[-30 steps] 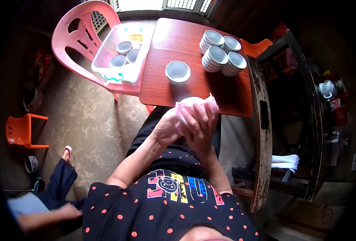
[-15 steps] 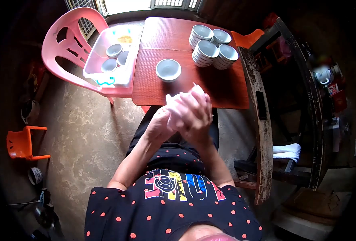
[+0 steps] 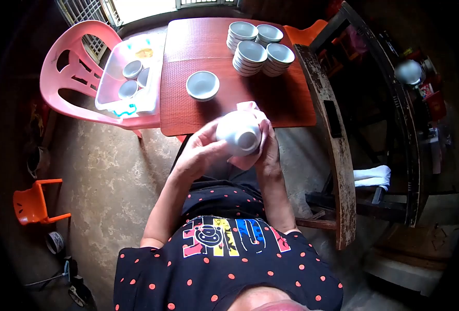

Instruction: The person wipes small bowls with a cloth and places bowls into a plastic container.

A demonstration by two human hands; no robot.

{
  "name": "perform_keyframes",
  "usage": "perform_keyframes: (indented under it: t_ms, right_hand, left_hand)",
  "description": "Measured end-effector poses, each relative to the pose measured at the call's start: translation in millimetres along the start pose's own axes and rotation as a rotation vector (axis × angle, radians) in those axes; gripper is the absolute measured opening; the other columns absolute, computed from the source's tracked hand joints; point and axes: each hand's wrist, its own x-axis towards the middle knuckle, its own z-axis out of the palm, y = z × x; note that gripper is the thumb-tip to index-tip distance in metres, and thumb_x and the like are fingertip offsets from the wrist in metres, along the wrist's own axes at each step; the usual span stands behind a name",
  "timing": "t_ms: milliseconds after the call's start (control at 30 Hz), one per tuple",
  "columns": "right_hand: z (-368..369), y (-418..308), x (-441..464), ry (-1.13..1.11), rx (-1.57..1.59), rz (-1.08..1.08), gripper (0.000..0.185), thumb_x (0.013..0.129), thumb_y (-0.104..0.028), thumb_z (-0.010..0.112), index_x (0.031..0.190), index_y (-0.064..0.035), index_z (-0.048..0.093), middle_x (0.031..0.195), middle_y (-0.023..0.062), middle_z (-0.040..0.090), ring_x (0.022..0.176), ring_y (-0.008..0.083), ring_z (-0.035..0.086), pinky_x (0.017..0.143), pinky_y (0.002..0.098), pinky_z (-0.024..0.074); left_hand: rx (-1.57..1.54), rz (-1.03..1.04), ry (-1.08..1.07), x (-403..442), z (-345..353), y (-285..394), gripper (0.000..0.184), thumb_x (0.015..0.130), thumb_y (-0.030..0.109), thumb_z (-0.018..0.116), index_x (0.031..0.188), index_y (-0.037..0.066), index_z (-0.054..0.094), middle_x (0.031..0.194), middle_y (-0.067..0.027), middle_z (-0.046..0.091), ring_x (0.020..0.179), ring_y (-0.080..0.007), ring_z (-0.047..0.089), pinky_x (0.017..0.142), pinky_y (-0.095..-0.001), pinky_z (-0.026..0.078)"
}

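Observation:
A white bowl (image 3: 233, 129) is held over the near edge of the table, its foot ring turned toward me. My left hand (image 3: 199, 154) grips it from the left side. On the other side, my right hand (image 3: 270, 151) is closed on a pink cloth (image 3: 246, 159), which lies against the bowl's right side. Some right fingers are hidden behind the cloth. Just beyond my hands, a single bowl (image 3: 202, 85) stands upright on the red-brown table (image 3: 188, 115). Several stacks of similar bowls (image 3: 251, 53) are farther back on the right.
A pink plastic chair (image 3: 53, 98) at the left carries a clear plastic tub (image 3: 103, 93) with a few bowls inside. A worn wooden bench (image 3: 338, 171) runs along the right side. A small orange chair (image 3: 30, 203) is on the floor at far left.
My hands, earlier clasped around the cloth in a blur, are now apart, with the bowl plainly visible between them. The view has shifted slightly, moving the table leftward.

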Motion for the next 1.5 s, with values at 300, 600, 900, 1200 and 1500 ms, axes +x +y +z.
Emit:
perform_keyframes:
  t_ms: [300,600,900,1200,1500]
  right_hand:
    - [38,19,-43,-0.306,-1.444,-0.834,0.046,0.095,-0.037,0.047,0.117,0.0012,0.058,0.114,0.0170,0.053,0.105,0.0301,0.051,0.093,0.0388,0.0397]
    - [27,38,-57,-0.716,-1.491,-0.831,0.061,0.083,-0.044,0.061,0.118,0.0059,0.053,0.115,0.0228,0.057,0.113,0.0334,0.054,0.109,0.0469,0.0237]
    - [3,37,-40,-0.844,-1.474,-0.537,0.066,0.075,-0.018,0.062,0.133,0.0034,0.040,0.130,0.0219,0.047,0.128,0.0328,0.040,0.111,0.0416,0.0221]
    - [7,33,-29,-0.832,-1.601,-0.861,0.020,0.076,-0.004,0.055,0.096,0.0011,0.059,0.089,0.0173,0.058,0.091,0.0365,0.058,0.097,0.0485,0.0395]
    - [-1,25,-48,-0.457,-0.259,0.271,0.030,0.087,-0.005,0.058,0.116,0.0008,0.053,0.110,0.0119,0.060,0.102,0.0245,0.059,0.091,0.0346,0.0456]
  left_hand:
    - [-0.402,0.154,0.065,7,-35,-28,0.061,0.085,0.036,0.061,0.133,0.005,0.038,0.122,-0.0106,0.052,0.111,-0.0210,0.051,0.097,-0.0364,0.041]
    - [-0.439,0.080,0.115,2,-38,-8,0.042,0.087,0.025,0.049,0.117,-0.003,0.055,0.106,-0.0143,0.064,0.098,-0.0227,0.060,0.093,-0.0351,0.044]
    - [-0.263,-0.116,0.296,2,-42,-5,0.030,0.087,0.025,0.052,0.103,0.001,0.060,0.092,-0.0095,0.066,0.077,-0.0190,0.063,0.070,-0.0338,0.053]
    - [-0.178,-0.024,0.284,5,-36,-12,0.029,0.085,0.021,0.053,0.104,-0.001,0.058,0.094,-0.0125,0.063,0.083,-0.0197,0.063,0.076,-0.0319,0.052]
    - [-0.033,0.165,0.158,10,-40,-21,0.033,0.082,0.022,0.055,0.108,0.001,0.056,0.096,-0.0100,0.062,0.089,-0.0179,0.061,0.080,-0.0293,0.049]
